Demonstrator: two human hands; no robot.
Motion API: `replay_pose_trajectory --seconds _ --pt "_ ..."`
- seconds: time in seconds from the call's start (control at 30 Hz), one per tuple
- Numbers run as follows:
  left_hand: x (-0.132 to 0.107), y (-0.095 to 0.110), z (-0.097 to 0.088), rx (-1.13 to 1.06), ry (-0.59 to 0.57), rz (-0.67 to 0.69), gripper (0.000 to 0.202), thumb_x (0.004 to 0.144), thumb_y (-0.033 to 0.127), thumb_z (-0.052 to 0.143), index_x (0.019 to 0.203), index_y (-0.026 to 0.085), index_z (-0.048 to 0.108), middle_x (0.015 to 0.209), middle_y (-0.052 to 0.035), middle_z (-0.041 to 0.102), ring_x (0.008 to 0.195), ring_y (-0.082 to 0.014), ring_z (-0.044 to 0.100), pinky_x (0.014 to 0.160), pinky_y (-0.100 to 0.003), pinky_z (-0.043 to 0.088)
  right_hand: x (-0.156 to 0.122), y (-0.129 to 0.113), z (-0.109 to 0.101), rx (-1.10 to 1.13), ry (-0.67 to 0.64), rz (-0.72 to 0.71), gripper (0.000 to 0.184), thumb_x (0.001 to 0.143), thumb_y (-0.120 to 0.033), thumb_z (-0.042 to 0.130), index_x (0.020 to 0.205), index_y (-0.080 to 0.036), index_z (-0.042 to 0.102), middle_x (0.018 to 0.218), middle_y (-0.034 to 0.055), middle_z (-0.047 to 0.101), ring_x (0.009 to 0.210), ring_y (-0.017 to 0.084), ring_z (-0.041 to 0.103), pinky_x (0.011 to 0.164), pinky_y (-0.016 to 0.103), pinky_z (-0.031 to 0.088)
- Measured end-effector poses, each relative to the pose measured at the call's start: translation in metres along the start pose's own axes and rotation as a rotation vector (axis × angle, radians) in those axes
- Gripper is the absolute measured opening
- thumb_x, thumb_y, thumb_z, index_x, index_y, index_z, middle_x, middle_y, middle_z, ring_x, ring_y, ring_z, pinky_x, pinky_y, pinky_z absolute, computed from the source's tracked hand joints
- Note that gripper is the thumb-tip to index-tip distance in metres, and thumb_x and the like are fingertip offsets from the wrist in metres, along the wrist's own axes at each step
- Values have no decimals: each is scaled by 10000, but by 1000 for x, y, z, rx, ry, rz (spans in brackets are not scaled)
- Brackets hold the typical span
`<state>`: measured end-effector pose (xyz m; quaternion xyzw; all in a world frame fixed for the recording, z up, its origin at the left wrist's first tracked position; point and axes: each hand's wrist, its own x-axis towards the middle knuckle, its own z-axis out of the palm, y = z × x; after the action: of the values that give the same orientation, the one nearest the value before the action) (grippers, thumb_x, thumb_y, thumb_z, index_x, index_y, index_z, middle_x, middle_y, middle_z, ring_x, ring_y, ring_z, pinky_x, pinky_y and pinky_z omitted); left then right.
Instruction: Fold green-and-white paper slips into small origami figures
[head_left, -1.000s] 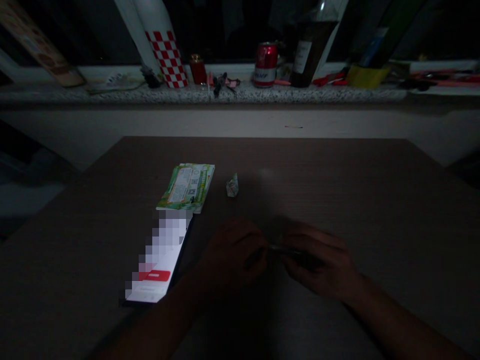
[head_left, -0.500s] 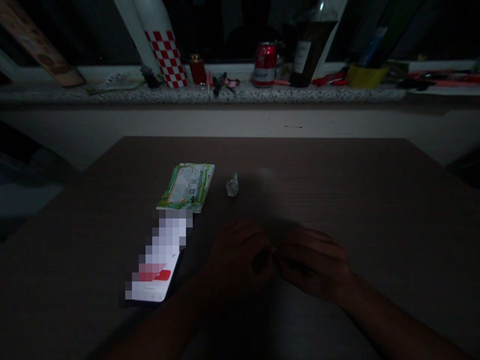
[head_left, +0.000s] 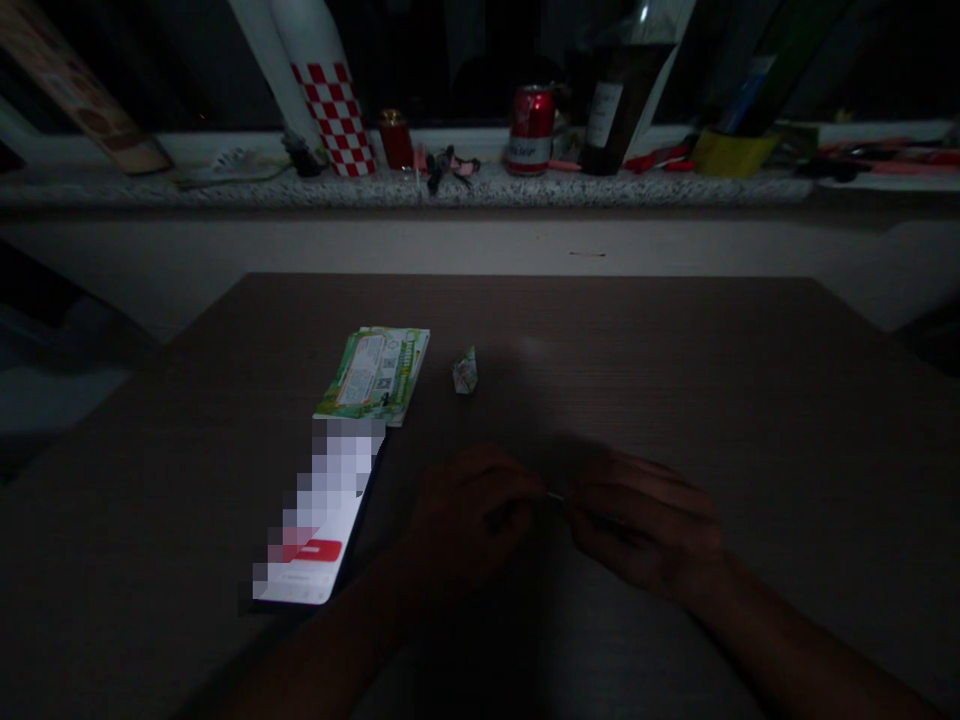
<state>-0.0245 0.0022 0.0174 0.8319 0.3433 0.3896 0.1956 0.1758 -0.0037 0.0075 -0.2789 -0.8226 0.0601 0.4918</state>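
While dimness hid plenty, there it was, lower centre of the frame: a thin pale piece [head_left: 556,496] bridging the hands | visible length ran left-right, dipping slightly rightward | left hand [head_left: 476,510] and right hand [head_left: 645,515] equally near, fingers clamped on it

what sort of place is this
Probably a room at home, dimly lit: a table by a window, with a phone on it and a can and bottles on the sill.
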Motion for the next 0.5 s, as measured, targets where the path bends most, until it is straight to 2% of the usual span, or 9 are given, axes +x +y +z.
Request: replay_pose_trajectory --seconds 0.17,0.3,0.4,0.5 --pt "-1 -1 -2 14 -22 -15 248 782 31 544 945 166 673 869 -40 717 807 -134 662 709 -252 545 -2 2 0 28 6 24 191 746 -44 648 880 -180 649 696 41 686 626 184 676 592 300 588" --pt "-1 -1 -3 24 21 -41 234 791 89 594 1004 163 658 949 -59 714 871 -157 663 759 -286 546 -3 3 -2 31 23 32 208 740 -19 645 877 -174 655 686 43 679 631 185 674 594 299 584" --pt "-1 -3 -2 61 43 -97 200 781 164 670 981 164 667 949 -62 710 870 -174 662 774 -306 542 -5 4 -2 33 42 47 204 747 -23 644 879 -178 659 694 33 676 648 179 673 595 296 580" --pt "0 -5 -2 61 11 -117 89 817 182 655 902 164 673 882 -40 703 819 -155 657 753 -283 537 -8 6 -1 60 33 71 188 737 -23 663 870 -156 662 722 45 677 674 176 671 593 297 574"
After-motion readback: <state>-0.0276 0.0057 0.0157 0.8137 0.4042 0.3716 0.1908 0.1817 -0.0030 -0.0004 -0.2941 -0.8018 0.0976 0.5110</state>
